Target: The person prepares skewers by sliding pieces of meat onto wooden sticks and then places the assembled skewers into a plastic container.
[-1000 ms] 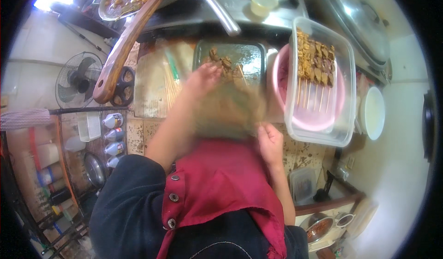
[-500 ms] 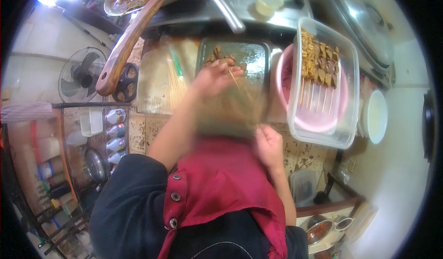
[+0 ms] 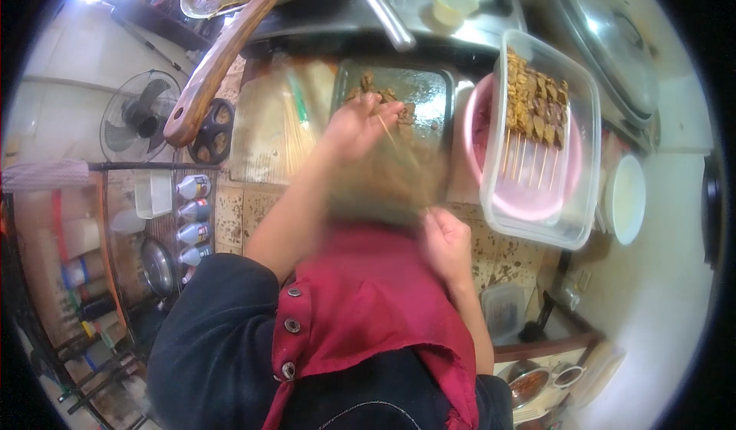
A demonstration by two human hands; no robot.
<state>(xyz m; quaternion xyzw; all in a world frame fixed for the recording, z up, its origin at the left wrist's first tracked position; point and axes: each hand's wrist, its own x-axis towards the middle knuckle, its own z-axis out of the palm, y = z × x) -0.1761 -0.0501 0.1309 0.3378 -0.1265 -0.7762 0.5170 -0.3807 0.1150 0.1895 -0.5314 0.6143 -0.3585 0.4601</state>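
Note:
A thin wooden skewer (image 3: 394,140) slants between my two hands, blurred in its middle. My right hand (image 3: 446,237) pinches its near end. The far tip meets the curled fingers of my left hand (image 3: 360,127); whether a piece of meat is in them too is hidden. Beneath and beyond the left fingers, brown meat pieces (image 3: 404,113) lie on a dark rectangular tray (image 3: 433,93). To the left, a bundle of bare skewers (image 3: 295,142) rests beside a green strip (image 3: 297,102).
At right, a clear plastic container (image 3: 537,227) of filled skewers sits over a pink basin (image 3: 474,123). A wooden handle (image 3: 203,93) juts from the upper left near a metal handle (image 3: 391,20). A fan (image 3: 142,116) and a shelf of bottles (image 3: 193,210) stand left.
The view has shifted slightly, so the surroundings sit a little further right. Both hands keep nearly the same places on the skewer.

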